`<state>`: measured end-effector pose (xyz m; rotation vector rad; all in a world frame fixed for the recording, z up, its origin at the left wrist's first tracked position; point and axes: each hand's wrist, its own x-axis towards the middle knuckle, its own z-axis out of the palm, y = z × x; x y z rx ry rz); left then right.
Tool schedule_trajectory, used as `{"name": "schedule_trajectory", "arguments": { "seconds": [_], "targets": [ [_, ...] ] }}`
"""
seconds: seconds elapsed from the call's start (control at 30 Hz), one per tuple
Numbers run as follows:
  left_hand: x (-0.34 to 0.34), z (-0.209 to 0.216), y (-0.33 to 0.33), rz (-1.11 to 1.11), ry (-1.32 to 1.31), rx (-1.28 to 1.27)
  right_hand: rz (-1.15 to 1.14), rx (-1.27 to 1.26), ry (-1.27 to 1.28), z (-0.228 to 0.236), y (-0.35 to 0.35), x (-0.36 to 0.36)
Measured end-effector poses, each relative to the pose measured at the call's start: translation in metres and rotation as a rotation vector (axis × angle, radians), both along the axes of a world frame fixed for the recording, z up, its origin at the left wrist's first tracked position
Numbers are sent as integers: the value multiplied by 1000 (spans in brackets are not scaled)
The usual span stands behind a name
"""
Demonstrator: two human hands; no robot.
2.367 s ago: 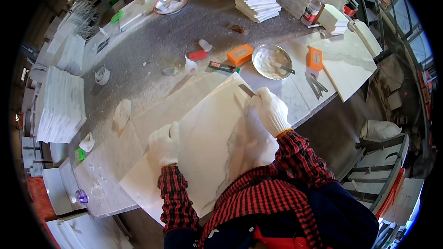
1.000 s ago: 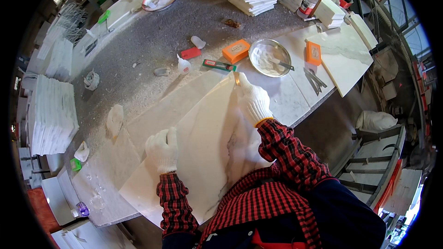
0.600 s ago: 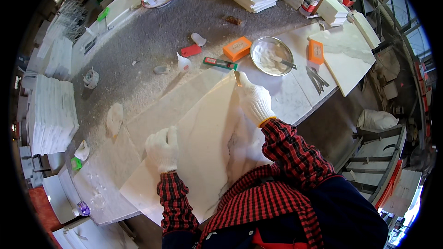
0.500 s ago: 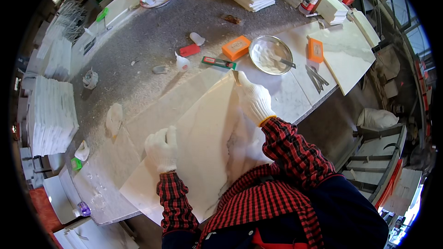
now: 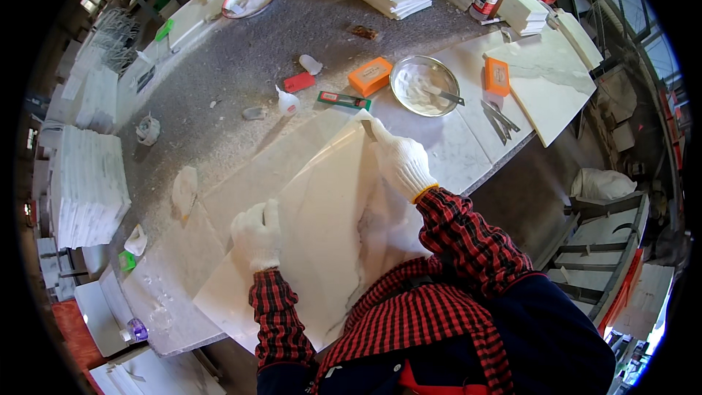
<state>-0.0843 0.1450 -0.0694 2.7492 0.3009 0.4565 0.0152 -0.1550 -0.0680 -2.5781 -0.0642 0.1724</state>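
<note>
Light reaches my desk [image 5: 219, 95] strongest from the upper right, where the panes [image 5: 662, 66] look bluish; the small white bottle [image 5: 288, 104] throws a soft shadow toward lower left. A pale sheen streaks my glossy slab [image 5: 314, 234] near its far edge. My gloved fingers [image 5: 382, 136] show bright white, with little detail. The floor [image 5: 512, 205] is dim. Straight edges bow toward the black rim.
</note>
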Motion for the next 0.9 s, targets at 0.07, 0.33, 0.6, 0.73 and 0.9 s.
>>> {"name": "schedule_trajectory", "arguments": {
  "seconds": [0.07, 0.33, 0.6, 0.73, 0.9],
  "targets": [
    [-3, -3, 4, 6, -32, -1, -28, 83, -67, -4, 3, -3],
    [-2, 6, 0, 9, 77, 2, -109, 144, -99, 2, 9, 2],
    [-2, -1, -1, 27, 32, 12, -94, 49, -55, 7, 13, 8],
    [0, -3, 1, 3, 23, -20, -68, 2, -10, 12, 13, 11],
    [1, 0, -1, 54, 101, -17, -6, -61, 59, 16, 9, 12]
  ]
}}
